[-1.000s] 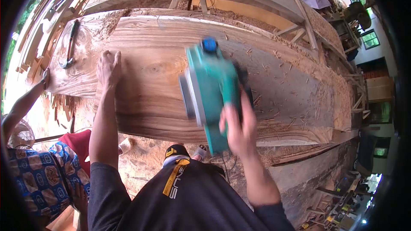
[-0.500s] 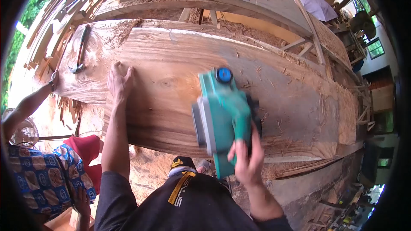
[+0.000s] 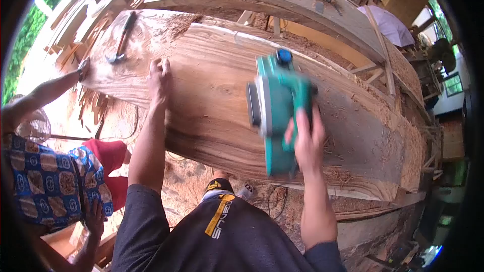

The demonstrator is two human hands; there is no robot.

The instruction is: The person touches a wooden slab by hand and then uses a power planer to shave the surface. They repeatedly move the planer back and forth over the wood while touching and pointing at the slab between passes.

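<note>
My right hand (image 3: pixel 308 141) is wrapped round the handle of a green electric planer (image 3: pixel 277 102), which has a blue front knob and is blurred by motion. The planer rests over a thick wooden board (image 3: pixel 212 88) whose left part shows smooth brown grain, while its right part is greyer and strewn with shavings. At the board's left end, my left hand (image 3: pixel 160 78) grips the edge with bent fingers; their undersides are hidden. Beyond that hand, a hammer (image 3: pixel 121 38) with a dark handle lies on another wide slab (image 3: pixel 143 35).
Another person's arm (image 3: pixel 48 93) reaches to the slab's left edge; their patterned shirt (image 3: pixel 45 181) fills the lower left. A long timber beam (image 3: pixel 262 0) runs along the back. Stacked lumber (image 3: pixel 80 15) stands at upper left. A cord (image 3: pixel 277 196) lies below the board.
The planer and my right hand have moved away from my body along the board. My left hand's fingers are more bent at the board's end. The whole view has shifted somewhat.
</note>
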